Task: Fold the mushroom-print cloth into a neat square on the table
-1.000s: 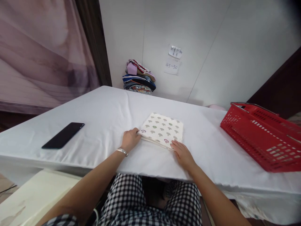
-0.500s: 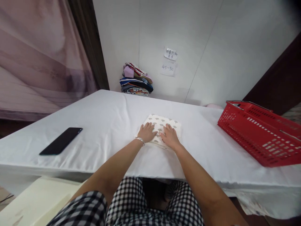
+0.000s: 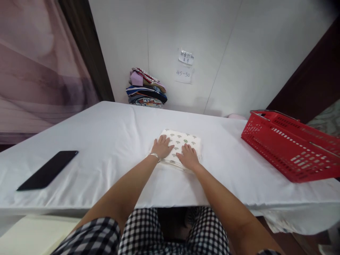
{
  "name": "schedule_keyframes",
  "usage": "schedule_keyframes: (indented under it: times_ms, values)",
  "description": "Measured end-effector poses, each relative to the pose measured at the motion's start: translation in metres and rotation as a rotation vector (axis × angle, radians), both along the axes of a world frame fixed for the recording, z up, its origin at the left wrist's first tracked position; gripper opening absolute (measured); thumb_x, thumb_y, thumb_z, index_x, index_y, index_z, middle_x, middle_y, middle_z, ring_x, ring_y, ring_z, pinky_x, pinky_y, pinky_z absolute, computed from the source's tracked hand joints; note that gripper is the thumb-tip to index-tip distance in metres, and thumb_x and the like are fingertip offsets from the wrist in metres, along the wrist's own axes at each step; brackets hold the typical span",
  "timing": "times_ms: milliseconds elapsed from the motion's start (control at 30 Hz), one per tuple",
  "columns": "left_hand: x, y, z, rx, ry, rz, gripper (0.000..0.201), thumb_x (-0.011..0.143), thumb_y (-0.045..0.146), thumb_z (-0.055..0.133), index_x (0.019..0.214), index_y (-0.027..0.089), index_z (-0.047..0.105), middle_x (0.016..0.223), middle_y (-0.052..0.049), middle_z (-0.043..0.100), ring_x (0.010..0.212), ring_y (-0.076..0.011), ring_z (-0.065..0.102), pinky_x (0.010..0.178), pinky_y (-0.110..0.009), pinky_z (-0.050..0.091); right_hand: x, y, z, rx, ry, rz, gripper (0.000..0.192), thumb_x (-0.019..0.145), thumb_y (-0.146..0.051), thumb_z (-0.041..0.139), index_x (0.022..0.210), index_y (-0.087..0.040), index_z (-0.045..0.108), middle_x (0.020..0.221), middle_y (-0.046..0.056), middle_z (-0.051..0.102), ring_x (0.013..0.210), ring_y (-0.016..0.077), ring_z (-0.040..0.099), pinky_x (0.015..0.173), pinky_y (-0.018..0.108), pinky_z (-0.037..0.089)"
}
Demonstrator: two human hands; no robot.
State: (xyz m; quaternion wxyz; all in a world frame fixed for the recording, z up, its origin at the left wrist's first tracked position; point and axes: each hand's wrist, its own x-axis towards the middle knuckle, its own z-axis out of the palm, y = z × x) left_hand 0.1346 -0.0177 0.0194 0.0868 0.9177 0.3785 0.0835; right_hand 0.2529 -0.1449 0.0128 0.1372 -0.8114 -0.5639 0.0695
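A folded white cloth [image 3: 177, 141] with grey-green mushroom-like prints lies on the white-covered table [image 3: 220, 152] in front of me. My left hand [image 3: 161, 147] rests flat on its left side, fingers spread, with a silvery bracelet at the wrist. On the cloth's right side lies my right hand [image 3: 188, 156], palm down and fingers apart. A small green mark shows on the fabric just beyond the right fingertips. The parts of the cloth under both palms are hidden.
A dark phone-like slab [image 3: 49, 170] lies at the table's left. The red perforated basket [image 3: 287, 145] stands at the right. Folded fabrics [image 3: 147, 88] are stacked by the back wall, left of two paper notes [image 3: 183, 74]. A pinkish curtain [image 3: 39, 71] hangs at left.
My right hand has drawn slightly back toward me, uncovering the green mark on the cloth. My left hand stays on the cloth's left side. The camera view has shifted a little.
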Motion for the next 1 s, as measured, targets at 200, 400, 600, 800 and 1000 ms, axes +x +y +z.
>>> schedule_keyframes:
  times_ms: [200,400,600,800,1000]
  values:
    - [-0.003,-0.002,-0.009,0.059,0.044,-0.008,0.062,0.089,0.055,0.021,0.139,0.021,0.030,0.151,-0.007,0.019,0.138,-0.0262,0.011,0.107,-0.052,0.017,0.019,0.030,0.011,-0.019,-0.011,-0.109,0.070,0.088,-0.053,0.031,0.142,-0.010,0.023,0.151,0.014,0.014,0.138,0.0250,0.006,0.109,0.041,0.007]
    - [-0.006,0.003,-0.008,0.049,0.034,-0.025,0.061,0.089,0.055,0.020,0.140,0.023,0.029,0.151,-0.006,0.018,0.138,-0.0262,0.012,0.107,-0.053,0.017,0.047,0.027,-0.001,-0.055,-0.034,-0.198,0.074,0.088,-0.060,0.024,0.142,-0.008,0.024,0.151,0.013,0.014,0.139,0.0241,0.003,0.109,0.040,0.004]
    - [0.007,-0.018,0.003,0.063,0.002,-0.055,0.056,0.089,0.052,0.029,0.133,0.018,0.041,0.146,-0.012,0.029,0.136,-0.0298,0.018,0.107,-0.057,0.013,0.052,0.033,-0.009,0.143,0.131,-0.192,0.064,0.084,-0.052,0.044,0.132,-0.011,0.043,0.146,0.013,0.029,0.137,0.0254,0.015,0.109,0.040,0.009]
    - [0.036,-0.081,0.001,0.116,-0.107,-0.520,0.056,0.089,0.057,0.028,0.131,0.023,0.042,0.143,-0.008,0.037,0.134,-0.0274,0.025,0.108,-0.054,0.013,0.120,0.023,-0.003,0.380,0.405,-0.399,0.039,0.086,-0.036,0.038,0.112,-0.016,0.059,0.123,0.009,0.056,0.114,0.0177,0.049,0.094,0.029,0.037]
    - [0.040,-0.094,-0.003,0.134,-0.063,-0.783,0.062,0.087,0.061,0.027,0.136,0.025,0.036,0.146,-0.008,0.032,0.135,-0.0279,0.021,0.107,-0.055,0.011,0.156,0.021,-0.017,0.351,0.513,-0.498,0.039,0.076,-0.049,0.050,0.075,-0.013,0.064,0.068,0.007,0.065,0.066,0.0181,0.060,0.061,0.027,0.044]
